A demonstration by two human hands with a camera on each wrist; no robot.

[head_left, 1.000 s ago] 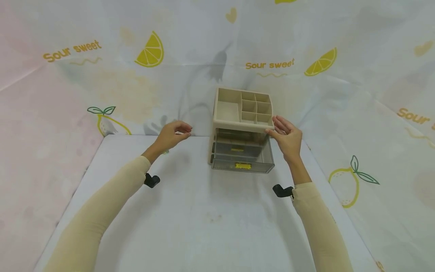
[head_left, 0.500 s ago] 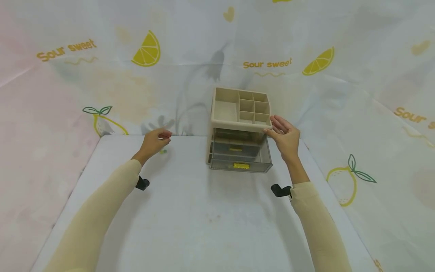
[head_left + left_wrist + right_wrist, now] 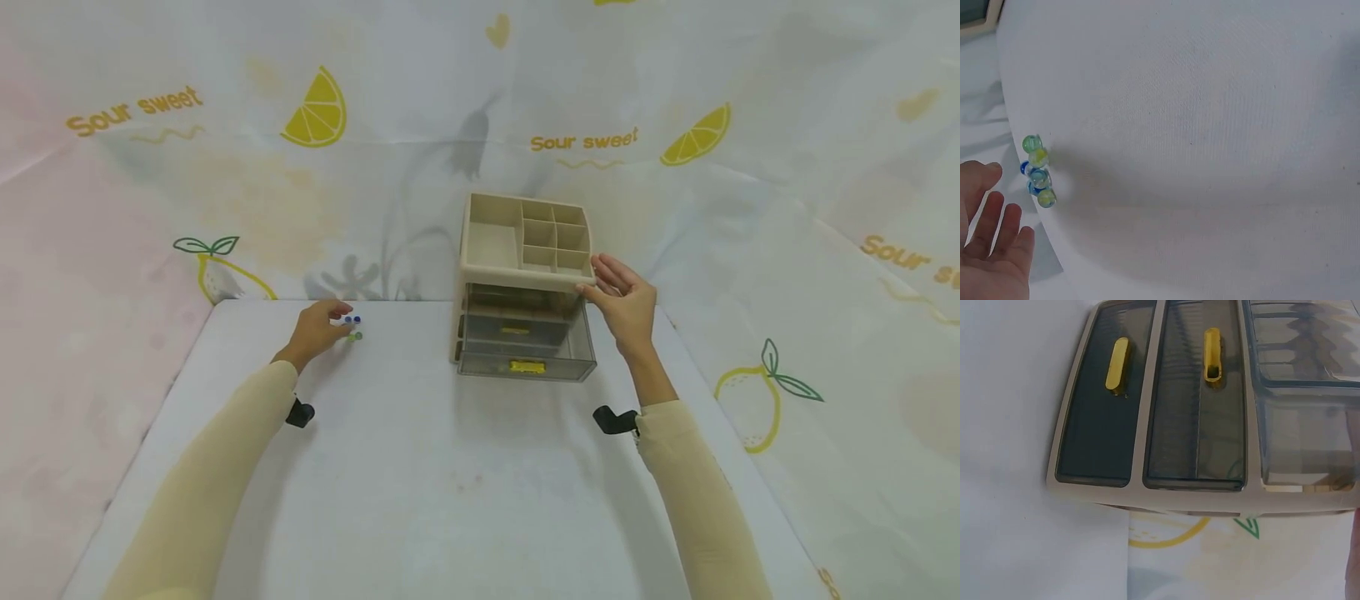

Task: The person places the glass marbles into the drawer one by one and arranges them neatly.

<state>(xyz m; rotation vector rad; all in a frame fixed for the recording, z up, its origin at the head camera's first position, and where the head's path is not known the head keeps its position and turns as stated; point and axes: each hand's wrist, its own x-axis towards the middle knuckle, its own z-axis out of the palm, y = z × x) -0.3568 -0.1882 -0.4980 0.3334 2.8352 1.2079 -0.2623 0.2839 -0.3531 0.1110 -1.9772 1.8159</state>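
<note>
head: high, downward | wrists: close | shared head+right: cabinet (image 3: 522, 277) | head+left: marbles (image 3: 1039, 177), probably

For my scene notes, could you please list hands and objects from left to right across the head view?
Bare left hand, small round blue and green marbles, beige plastic drawer organizer, bare right hand.

Near its far edge, the white worktop (image 3: 450, 500) is occupied by a beige drawer unit (image 3: 523, 277); well to the left, glassy balls (image 3: 1039, 177) in blue, green and yellow are clustered.
</note>
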